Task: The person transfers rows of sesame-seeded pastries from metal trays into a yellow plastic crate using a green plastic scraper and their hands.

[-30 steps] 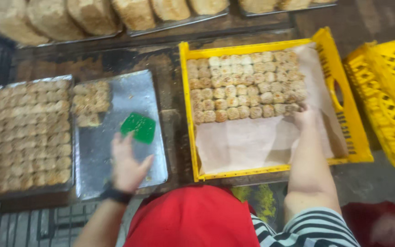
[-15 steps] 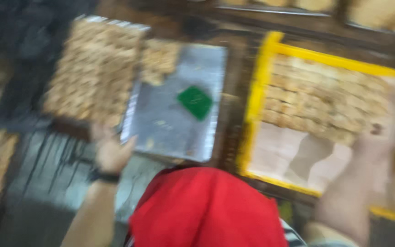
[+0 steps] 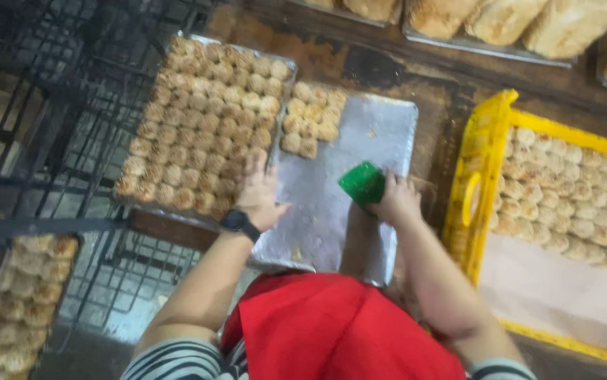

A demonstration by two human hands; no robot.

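A: R hand [image 3: 396,200] now pinching green scraper [image 3: 362,184] on mostly emptied tray [image 3: 381,134], having left the crate [image 3: 474,183].
B: L hand [image 3: 260,193] spreading flat, bracing tray; remaining pastries [image 3: 312,119] sitting just ahead.

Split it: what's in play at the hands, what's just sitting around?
In play: right hand gripping green scraper; left hand on metal tray; small pastry cluster.

Lying about: full pastry tray, yellow crate, loaves, wire rack.
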